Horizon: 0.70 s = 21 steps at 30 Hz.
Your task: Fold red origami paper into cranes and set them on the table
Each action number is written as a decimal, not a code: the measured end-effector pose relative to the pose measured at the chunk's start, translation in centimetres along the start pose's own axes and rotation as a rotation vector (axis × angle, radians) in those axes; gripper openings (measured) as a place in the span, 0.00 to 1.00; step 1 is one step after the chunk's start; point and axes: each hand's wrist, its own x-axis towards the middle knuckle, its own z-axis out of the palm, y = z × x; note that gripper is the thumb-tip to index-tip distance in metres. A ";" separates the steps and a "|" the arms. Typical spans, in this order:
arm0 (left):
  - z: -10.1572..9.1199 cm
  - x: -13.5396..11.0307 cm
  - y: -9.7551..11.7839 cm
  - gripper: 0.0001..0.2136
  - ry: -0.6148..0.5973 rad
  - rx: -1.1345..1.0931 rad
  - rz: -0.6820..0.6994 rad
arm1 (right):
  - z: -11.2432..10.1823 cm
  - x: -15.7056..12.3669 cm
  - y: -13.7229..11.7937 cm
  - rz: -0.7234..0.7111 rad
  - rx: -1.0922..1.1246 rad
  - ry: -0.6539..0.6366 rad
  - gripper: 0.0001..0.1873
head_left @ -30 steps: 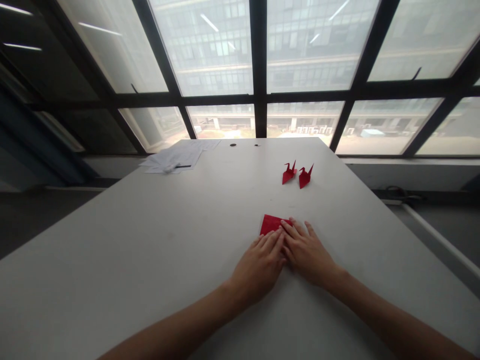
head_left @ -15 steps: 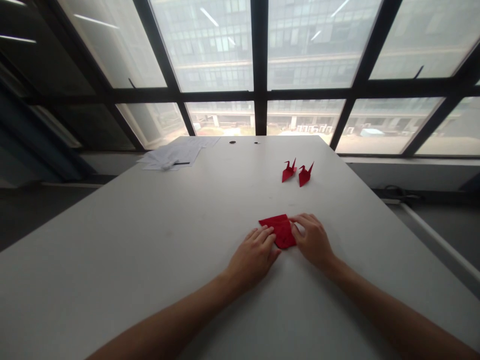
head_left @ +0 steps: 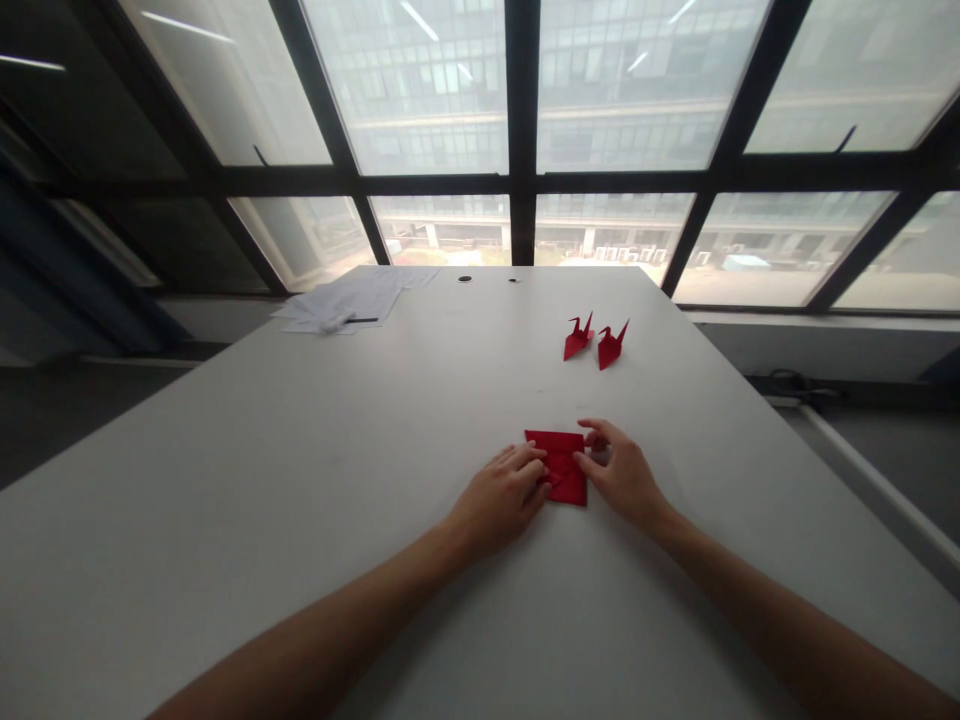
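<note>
A small square of folded red origami paper (head_left: 568,470) lies on the white table between my hands. My left hand (head_left: 510,492) holds the paper's left side, its bent fingers on top and its thumb by the lower edge. At the right edge, my right hand (head_left: 619,468) has its thumb on the paper and other fingers curled beside the edge, while the index finger is lifted apart. Beyond them stand two red paper cranes, a left crane (head_left: 577,338) and a right crane (head_left: 612,346), both untouched.
White paper sheets (head_left: 367,293) lie spread at the table's far left, with a dark pen-like stick (head_left: 363,320) on them. Two small dark round spots show near the far edge. Behind the white table (head_left: 300,450) rise windows with dark frames (head_left: 522,130).
The red paper's right side, bent and uneven before, now lies flatter and squarer. My right index finger has lifted off, and my left fingers are more bent.
</note>
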 end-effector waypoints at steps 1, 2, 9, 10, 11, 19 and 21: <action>-0.1 0.0 0.0 0.07 -0.003 -0.017 0.004 | -0.1 0.0 0.0 0.011 0.032 -0.003 0.21; -0.1 0.1 0.1 0.07 -0.006 -0.033 0.007 | -0.1 0.1 0.0 0.017 0.053 -0.006 0.21; -0.2 0.2 0.2 0.07 -0.013 -0.060 -0.012 | -0.1 -0.4 -0.9 -0.042 0.037 -0.040 0.16; -0.2 0.1 0.2 0.07 -0.015 -0.058 -0.012 | -0.1 -0.5 -1.1 -0.069 0.030 -0.048 0.16; -0.2 0.1 0.2 0.07 -0.018 -0.055 -0.012 | -0.1 -0.6 -1.2 -0.098 0.027 -0.062 0.17; -0.1 0.2 0.2 0.07 -0.011 -0.031 0.034 | -0.2 -0.8 -1.6 -0.260 -0.027 -0.135 0.15; -0.3 0.2 0.3 0.06 -0.017 -0.049 0.029 | -0.1 -0.8 -1.5 -0.280 -0.048 -0.148 0.16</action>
